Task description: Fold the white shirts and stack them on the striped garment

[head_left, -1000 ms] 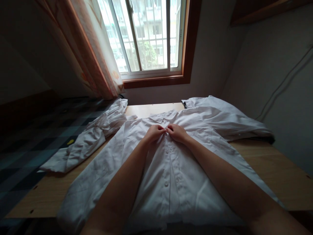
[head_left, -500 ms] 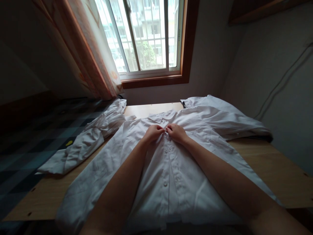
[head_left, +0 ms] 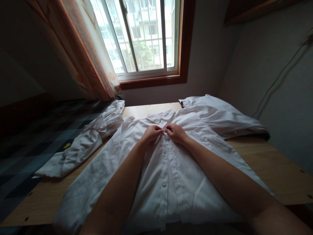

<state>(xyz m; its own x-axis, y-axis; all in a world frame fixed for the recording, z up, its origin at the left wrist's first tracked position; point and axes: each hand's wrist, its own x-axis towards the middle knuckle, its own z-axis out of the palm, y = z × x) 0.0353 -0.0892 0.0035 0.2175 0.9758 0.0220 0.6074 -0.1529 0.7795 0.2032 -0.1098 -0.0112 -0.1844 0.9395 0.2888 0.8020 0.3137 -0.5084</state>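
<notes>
A white button-up shirt point(head_left: 151, 169) lies front side up with its collar point(head_left: 161, 116) pointing away from me. Just below the collar, my left hand point(head_left: 153, 133) pinches the edge of the front placket. Close beside it, my right hand point(head_left: 175, 132) pinches the opposite edge, the fingertips of both hands almost meeting. Whatever sits between the fingertips is too small to make out. Lower on the placket a white button point(head_left: 164, 184) shows, and the two front edges lie apart there.
The shirt is spread on a wooden board point(head_left: 271, 163). A crumpled white garment point(head_left: 85, 147) lies at the left, by a dark checked cloth point(head_left: 14, 156). Another white garment point(head_left: 220, 112) is at the back right. Behind are a curtain point(head_left: 80, 49) and a window point(head_left: 144, 39).
The view has shifted slightly, so the scene sits a little further left. Both hands keep their pinch at the same place on the placket, with only tiny finger movement.
</notes>
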